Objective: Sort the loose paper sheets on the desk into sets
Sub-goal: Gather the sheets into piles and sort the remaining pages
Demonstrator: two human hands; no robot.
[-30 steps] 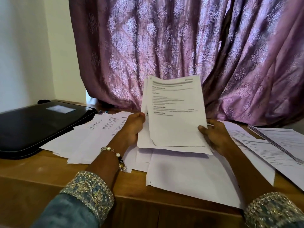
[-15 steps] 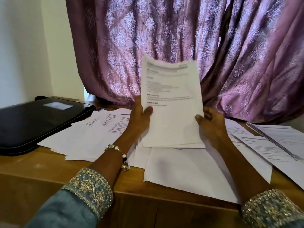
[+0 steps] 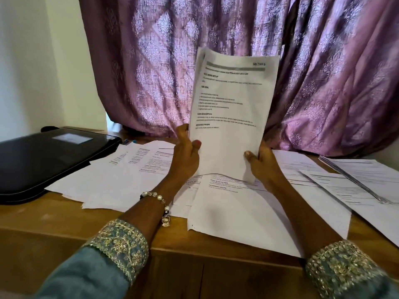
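- We hold a small stack of printed sheets (image 3: 232, 108) upright above the middle of the desk (image 3: 54, 221), its lower edge just touching the loose papers (image 3: 248, 214) lying flat beneath.
- Our left hand (image 3: 185, 156) pinches the stack's lower left edge, thumb on the printed face and fingers behind; our right hand (image 3: 262, 164) grips the lower right edge the same way.
- A second ago the sheets were fanned, with a back page sticking out at the left; now they stand nearly flush and higher (only a sliver of a rear page shows at the top left).
- We read that as one set squared up and ready to be laid aside.
- More loose pages (image 3: 129, 169) spread to the left, near a black case (image 3: 43, 156), and others (image 3: 354, 184) lie to the right, so much sorting looks left to do.
- A purple curtain (image 3: 151, 61) hangs at the far side.
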